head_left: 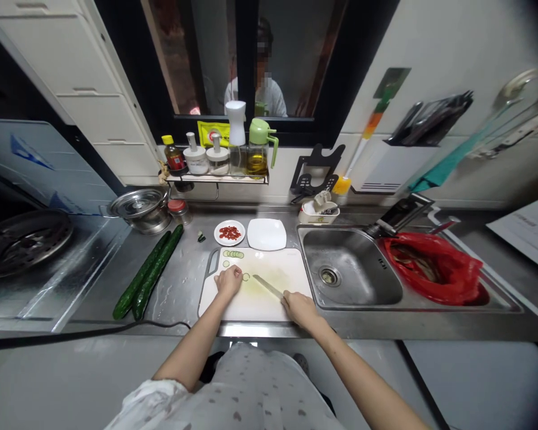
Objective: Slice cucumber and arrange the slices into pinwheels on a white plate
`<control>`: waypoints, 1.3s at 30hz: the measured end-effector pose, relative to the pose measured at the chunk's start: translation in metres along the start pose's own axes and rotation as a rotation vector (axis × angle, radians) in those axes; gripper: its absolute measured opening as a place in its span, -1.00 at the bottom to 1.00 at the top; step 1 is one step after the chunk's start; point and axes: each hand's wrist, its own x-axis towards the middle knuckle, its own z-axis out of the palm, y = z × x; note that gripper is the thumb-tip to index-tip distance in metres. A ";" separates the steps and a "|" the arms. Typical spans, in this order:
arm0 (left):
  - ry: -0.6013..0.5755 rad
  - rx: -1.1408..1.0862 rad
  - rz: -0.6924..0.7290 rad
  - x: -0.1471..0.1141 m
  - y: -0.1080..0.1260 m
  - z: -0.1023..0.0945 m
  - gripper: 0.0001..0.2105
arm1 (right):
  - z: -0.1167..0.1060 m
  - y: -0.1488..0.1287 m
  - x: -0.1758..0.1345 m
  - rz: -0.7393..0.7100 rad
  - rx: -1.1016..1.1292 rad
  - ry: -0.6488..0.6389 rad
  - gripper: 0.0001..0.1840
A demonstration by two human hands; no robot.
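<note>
My right hand (299, 307) is wrapped around the handle of a kitchen knife (268, 286). Its blade points up and left over the white cutting board (251, 310). On the board's left part, my left hand (228, 280) is closed with the fingertips pinched together; whatever they hold is hidden or too small to name. Just right of those fingertips lies a thin green ring (246, 276), near the knife tip. A row of overlapping cucumber slices (234, 254) lies along the board's top left, with a single cucumber slice (226, 263) below it.
Two whole cucumbers (155, 275) lie left of the board. Behind it stand a plate of chopped red pieces (229, 232) and a white square plate (266, 233). To the right are a sink (352, 292) and a red plastic bag (430, 269). A lidded pot (138, 209) stands back left.
</note>
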 end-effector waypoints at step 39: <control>0.235 -0.060 -0.175 0.025 -0.031 -0.024 -0.87 | 0.004 0.005 0.003 0.092 0.089 -0.006 -0.67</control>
